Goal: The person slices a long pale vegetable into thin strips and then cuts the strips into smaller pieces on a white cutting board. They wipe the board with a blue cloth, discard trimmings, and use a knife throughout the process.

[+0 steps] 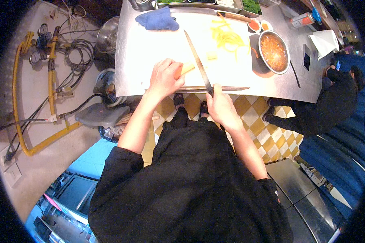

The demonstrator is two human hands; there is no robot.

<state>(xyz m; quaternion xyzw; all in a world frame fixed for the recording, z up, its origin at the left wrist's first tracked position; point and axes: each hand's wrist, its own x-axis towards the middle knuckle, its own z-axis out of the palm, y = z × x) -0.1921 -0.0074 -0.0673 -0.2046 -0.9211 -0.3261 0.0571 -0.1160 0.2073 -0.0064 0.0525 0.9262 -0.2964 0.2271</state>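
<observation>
My left hand [166, 76] rests on the white cutting board [158, 45], its fingers curled over a pale yellow, peeled vegetable piece [187, 68]. My right hand [222, 106] grips the handle of a long kitchen knife [197, 59]. The blade points away from me across the board, just right of the held piece. Beyond the blade lies a short cut block [211, 55] of the same pale yellow. Farther back is a loose heap of yellow peel strips [226, 35]. My left palm hides part of the held piece.
A blue cloth [158, 19] lies at the board's back left. On the right stands a metal bowl [273, 51] of orange shreds in liquid, near small dishes [254, 25], a phone [306, 57] and a torch canister [302, 19]. A person [328, 94] is beyond the table's right end.
</observation>
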